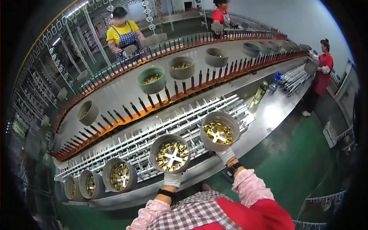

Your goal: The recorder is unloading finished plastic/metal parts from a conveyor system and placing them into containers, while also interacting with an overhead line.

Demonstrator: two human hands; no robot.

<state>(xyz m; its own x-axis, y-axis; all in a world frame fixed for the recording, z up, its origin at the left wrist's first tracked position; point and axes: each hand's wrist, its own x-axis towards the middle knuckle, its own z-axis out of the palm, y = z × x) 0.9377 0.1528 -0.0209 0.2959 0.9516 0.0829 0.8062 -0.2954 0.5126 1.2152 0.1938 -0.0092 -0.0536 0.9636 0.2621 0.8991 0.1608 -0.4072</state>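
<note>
Gloves cover both of the person's hands, and pink sleeves and a red apron over a checked shirt fill the lower edge. The left hand (pixel 172 179) grasps a grey round pot (pixel 170 153) from below, its open mouth facing up and showing gold metal parts around a pale cross. The right hand (pixel 226 155) likewise grips a second grey pot (pixel 219 131), tilted toward the camera, with the same gold filling. Both pots are held just above a rack of pale metal rods (pixel 153 134) that runs along the steel workbench (pixel 268 111). To the person's left, three more filled pots (pixel 119 175) lie in a row at the rack's near edge. Beyond the rack a curved conveyor (pixel 126 92) lined with dark pegs on an orange strip carries further pots, among them a green one (pixel 151 80) holding gold pieces. Two bottles (pixel 260 91) stand on the bench to the right. Farther off, a worker in yellow (pixel 124 34) stands behind the conveyor, another in red (pixel 221 13) at the far end, and a third in a red apron (pixel 324 69) at the right.
</note>
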